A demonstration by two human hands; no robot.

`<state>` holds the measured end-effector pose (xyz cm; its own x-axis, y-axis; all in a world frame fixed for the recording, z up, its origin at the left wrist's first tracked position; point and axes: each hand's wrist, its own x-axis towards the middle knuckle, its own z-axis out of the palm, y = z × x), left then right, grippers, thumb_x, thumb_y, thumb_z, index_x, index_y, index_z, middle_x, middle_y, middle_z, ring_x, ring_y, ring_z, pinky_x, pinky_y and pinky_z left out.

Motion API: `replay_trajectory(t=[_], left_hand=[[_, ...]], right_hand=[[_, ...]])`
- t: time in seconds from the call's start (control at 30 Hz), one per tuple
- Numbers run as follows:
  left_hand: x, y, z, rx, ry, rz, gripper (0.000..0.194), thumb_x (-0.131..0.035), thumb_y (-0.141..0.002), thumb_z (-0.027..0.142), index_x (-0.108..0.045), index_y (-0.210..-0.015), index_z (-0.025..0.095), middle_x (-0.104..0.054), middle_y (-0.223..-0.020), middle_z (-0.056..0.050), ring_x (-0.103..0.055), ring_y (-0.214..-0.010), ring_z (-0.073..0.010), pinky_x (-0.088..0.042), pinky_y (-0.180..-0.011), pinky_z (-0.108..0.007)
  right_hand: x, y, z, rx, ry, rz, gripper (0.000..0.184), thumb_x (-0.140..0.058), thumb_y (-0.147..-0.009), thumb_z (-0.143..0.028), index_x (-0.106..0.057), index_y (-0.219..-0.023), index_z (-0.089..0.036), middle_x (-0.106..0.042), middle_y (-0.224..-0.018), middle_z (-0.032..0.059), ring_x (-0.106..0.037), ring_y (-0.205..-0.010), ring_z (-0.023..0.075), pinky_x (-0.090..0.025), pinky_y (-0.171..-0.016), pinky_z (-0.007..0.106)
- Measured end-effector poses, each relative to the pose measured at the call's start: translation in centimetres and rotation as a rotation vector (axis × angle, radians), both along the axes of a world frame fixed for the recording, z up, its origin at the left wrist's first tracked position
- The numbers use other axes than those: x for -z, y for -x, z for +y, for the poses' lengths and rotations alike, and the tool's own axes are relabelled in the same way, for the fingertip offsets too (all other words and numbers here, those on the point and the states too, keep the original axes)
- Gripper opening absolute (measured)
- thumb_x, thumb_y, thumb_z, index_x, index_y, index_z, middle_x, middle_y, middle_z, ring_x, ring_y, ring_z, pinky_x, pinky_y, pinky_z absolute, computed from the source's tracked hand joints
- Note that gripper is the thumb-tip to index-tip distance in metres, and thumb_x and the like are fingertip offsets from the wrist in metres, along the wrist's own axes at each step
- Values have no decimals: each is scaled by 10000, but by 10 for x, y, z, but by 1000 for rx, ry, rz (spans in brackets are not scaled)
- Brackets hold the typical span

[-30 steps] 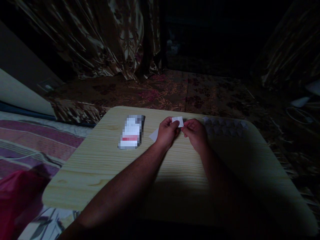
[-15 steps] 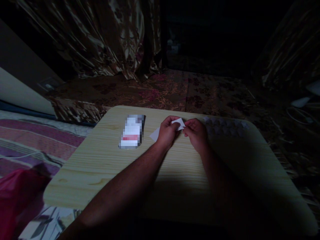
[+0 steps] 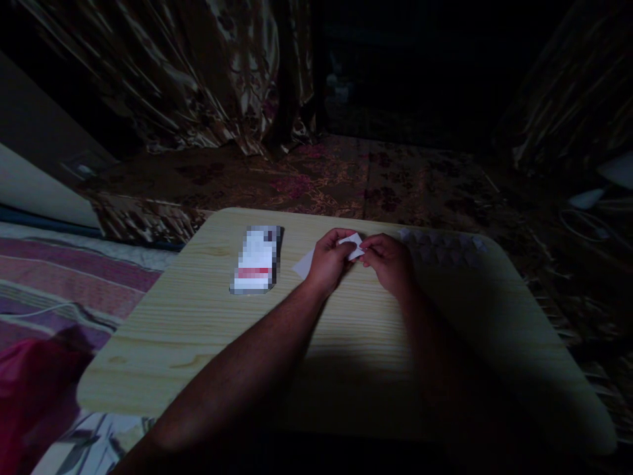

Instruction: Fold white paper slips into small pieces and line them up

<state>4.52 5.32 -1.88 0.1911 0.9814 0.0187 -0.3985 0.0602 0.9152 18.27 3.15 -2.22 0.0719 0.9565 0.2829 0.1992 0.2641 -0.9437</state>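
Observation:
A small piece of white folded paper (image 3: pixel 354 243) is held just above the far half of the wooden table (image 3: pixel 208 330). My left hand (image 3: pixel 327 262) is closed on it, the thumb pressed flat across its face. At the paper's right corner, my right hand (image 3: pixel 393 264) pinches with thumb and forefinger. Beside and partly behind my left hand lies a sheet of pale paper (image 3: pixel 303 265). Several small folded pale pieces (image 3: pixel 442 249) lie in two rows to the right of my right hand, dim in the shadow.
A flat white-and-red object (image 3: pixel 254 260), blurred into blocks, lies on the table's left side. Left of the table are a striped bed cover (image 3: pixel 123 277) and a pink-red cloth or bag (image 3: pixel 34 382). Patterned curtains (image 3: pixel 247 72) hang behind. A white cable (image 3: pixel 583 224) lies at right.
The paper between my hands has turned from lying square to standing with a corner up, pointing right. My hands have stayed nearly in place. The whole view has shifted slightly.

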Motion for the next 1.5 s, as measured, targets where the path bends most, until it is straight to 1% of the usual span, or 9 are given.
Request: replay_trajectory(t=[0.23,0.47,0.63,0.77,0.87,0.97,1.1,1.27,1.5], left_hand=[[-2,0,-2,40,-21,-4,418,-722,-589,160,-609,-992,163,-658,-713,1,-558,-531,-95,-371,-467,-200],[-1,-1,-2,-13,-20,-1,425,-765,-573,186,-603,-965,156,-653,-694,3,-587,-552,-114,-408,-486,-212],[2,-2,-1,-25,-64,6,409,-764,-585,185,-608,-962,155,-656,-728,4,-559,-542,-91,-409,-487,-203],[3,-2,-1,-1,-50,43,308,-735,-625,221,-625,-904,152,-660,-700,-8,-569,-547,-105,-419,-494,-216],[1,0,-3,35,-45,128,170,-690,-675,281,-616,-743,144,-615,-594,-4,-511,-465,-92,-354,-437,-212],[-1,2,-4,24,-43,209,160,-671,-679,288,-592,-654,150,-546,-513,22,-419,-396,-65,-258,-396,-210],[0,2,-3,18,-44,240,147,-675,-658,259,-574,-628,156,-493,-477,44,-368,-383,-53,-212,-396,-211],[3,0,-2,0,-48,246,150,-689,-636,252,-579,-620,152,-493,-481,46,-360,-386,-49,-203,-400,-211],[3,-1,-2,22,-54,242,147,-677,-647,253,-574,-614,153,-480,-466,49,-343,-381,-47,-200,-393,-208]], right_hand=[[2,-2,3,60,-11,58,121,-622,-732,-246,-624,-850,-220,-663,-628,-19,-628,-550,153,-505,-519,263],[0,-3,0,76,-16,-84,115,-597,-710,-221,-626,-821,-213,-675,-669,-8,-630,-580,152,-495,-543,262],[-2,-1,-1,129,-23,-113,132,-647,-734,-303,-633,-826,-210,-702,-742,19,-657,-674,171,-523,-602,276],[-1,-2,0,168,-17,-148,138,-622,-766,-320,-659,-821,-200,-704,-721,33,-662,-675,181,-526,-610,285],[-2,-4,1,196,-15,-173,149,-622,-766,-327,-675,-811,-195,-706,-717,37,-661,-670,186,-520,-602,283],[-4,-5,0,188,-23,-209,132,-633,-752,-316,-677,-789,-197,-705,-710,30,-659,-665,181,-514,-602,276],[-7,-6,-1,184,-42,-238,113,-631,-748,-296,-678,-786,-200,-703,-712,22,-653,-658,170,-509,-621,274],[-10,-5,-4,201,-74,-286,100,-619,-755,-286,-673,-783,-207,-706,-737,19,-645,-667,165,-510,-646,279],[-7,-2,-3,258,-128,-331,62,-613,-746,-240,-665,-771,-217,-702,-763,19,-641,-680,167,-505,-652,286]])
